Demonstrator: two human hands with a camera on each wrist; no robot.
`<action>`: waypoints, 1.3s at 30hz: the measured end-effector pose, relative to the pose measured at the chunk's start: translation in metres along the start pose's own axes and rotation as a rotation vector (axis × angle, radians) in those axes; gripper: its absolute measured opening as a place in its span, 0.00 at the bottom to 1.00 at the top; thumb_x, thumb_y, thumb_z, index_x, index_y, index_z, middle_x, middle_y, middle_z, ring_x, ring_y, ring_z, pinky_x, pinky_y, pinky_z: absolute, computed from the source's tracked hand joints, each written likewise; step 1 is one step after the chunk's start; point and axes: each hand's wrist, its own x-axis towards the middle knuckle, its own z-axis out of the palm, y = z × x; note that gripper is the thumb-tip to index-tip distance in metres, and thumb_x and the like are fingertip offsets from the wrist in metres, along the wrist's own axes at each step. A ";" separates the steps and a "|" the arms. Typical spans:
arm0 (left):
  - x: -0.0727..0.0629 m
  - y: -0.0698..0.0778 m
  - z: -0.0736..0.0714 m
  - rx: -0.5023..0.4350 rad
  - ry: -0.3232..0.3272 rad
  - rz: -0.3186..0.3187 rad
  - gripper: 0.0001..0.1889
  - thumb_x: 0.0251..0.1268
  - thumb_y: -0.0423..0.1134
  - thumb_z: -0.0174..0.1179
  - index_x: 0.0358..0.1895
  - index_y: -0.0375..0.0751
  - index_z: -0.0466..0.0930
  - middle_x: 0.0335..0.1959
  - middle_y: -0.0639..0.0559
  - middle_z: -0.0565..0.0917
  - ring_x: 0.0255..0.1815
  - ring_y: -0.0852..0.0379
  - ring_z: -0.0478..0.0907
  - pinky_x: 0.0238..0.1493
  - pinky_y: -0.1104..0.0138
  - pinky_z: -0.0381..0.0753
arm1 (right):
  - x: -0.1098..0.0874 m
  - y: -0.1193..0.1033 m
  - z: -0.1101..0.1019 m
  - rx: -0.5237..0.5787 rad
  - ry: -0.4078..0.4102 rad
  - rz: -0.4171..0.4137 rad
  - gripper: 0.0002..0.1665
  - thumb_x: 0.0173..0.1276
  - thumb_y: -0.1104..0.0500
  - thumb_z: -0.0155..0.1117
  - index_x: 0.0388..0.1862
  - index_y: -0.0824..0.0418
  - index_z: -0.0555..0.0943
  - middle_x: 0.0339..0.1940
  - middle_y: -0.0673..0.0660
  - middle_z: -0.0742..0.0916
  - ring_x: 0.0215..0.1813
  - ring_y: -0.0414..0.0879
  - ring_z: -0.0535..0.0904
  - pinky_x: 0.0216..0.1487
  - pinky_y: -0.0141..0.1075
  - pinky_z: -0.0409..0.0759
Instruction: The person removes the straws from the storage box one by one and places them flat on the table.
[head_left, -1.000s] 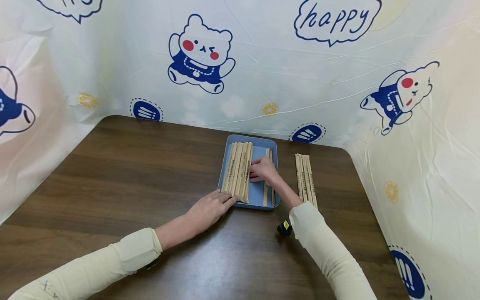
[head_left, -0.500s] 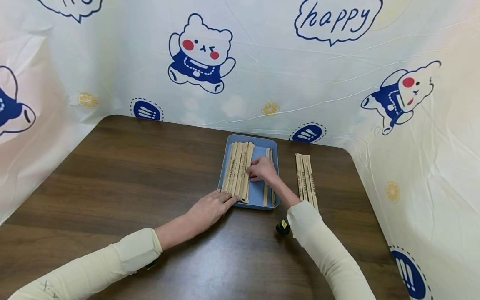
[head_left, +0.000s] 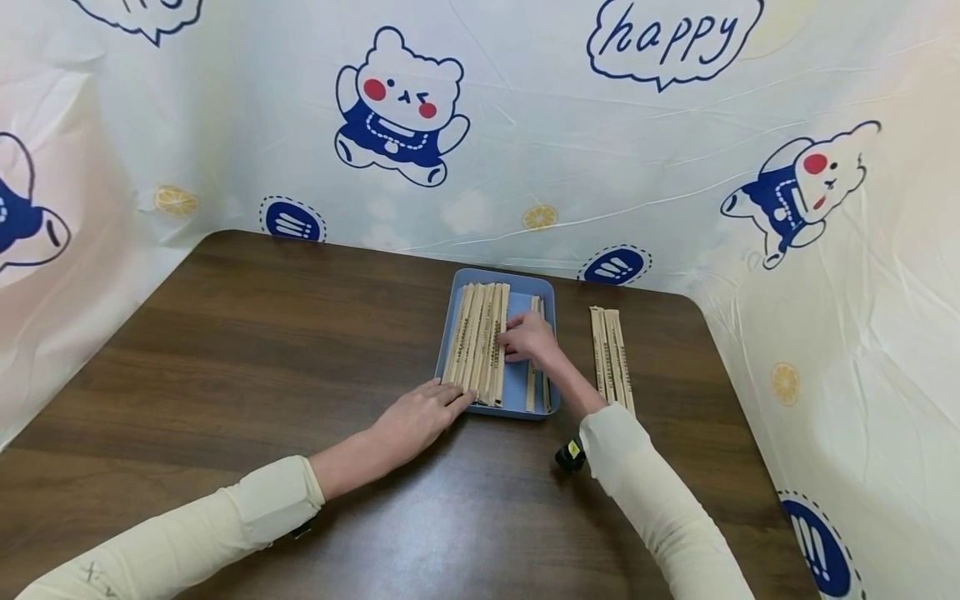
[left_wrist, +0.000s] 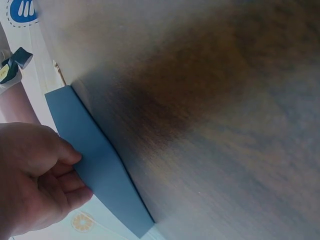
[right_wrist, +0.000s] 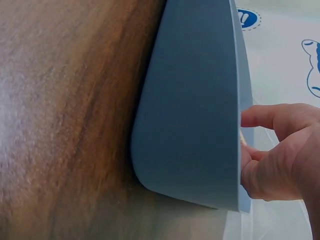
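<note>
R hand (head_left: 527, 337) + L hand (head_left: 420, 414) on chopstick packs (head_left: 477, 343) in blue tray (head_left: 546, 293).

Brown wood-grain table (head_left: 247, 358), rounded far-right corner. Enclosed on left, far & right sides by white plastic sheeting (head_left: 525, 150), creased. Print: cartoon bears (head_left: 401, 108) in navy w/ red cheeks, "happy" speech bubble (head_left: 671, 37) far right, lemon slices (head_left: 540, 217), navy "!!!" ovals (head_left: 294, 222). Lighting even, soft sheen on tabletop nr near edge.
</note>
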 end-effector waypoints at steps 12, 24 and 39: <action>0.000 0.000 -0.002 -0.013 -0.022 -0.008 0.24 0.63 0.24 0.65 0.64 0.33 0.77 0.56 0.38 0.82 0.58 0.45 0.80 0.62 0.54 0.76 | -0.012 -0.013 -0.029 0.035 -0.016 -0.010 0.27 0.65 0.69 0.60 0.64 0.69 0.73 0.35 0.64 0.83 0.32 0.47 0.83 0.42 0.42 0.87; 0.000 0.001 -0.002 0.008 -0.029 -0.002 0.26 0.61 0.23 0.65 0.65 0.34 0.76 0.56 0.39 0.82 0.58 0.45 0.79 0.63 0.55 0.76 | -0.025 -0.011 -0.059 0.052 -0.001 -0.037 0.29 0.66 0.70 0.59 0.67 0.70 0.71 0.43 0.63 0.81 0.31 0.46 0.79 0.44 0.46 0.87; -0.001 0.000 -0.003 0.004 -0.042 -0.004 0.27 0.61 0.23 0.66 0.65 0.34 0.75 0.57 0.38 0.81 0.59 0.45 0.79 0.64 0.55 0.75 | -0.037 0.026 -0.113 0.022 0.055 -0.016 0.32 0.71 0.70 0.54 0.73 0.71 0.64 0.53 0.68 0.77 0.33 0.44 0.77 0.54 0.50 0.82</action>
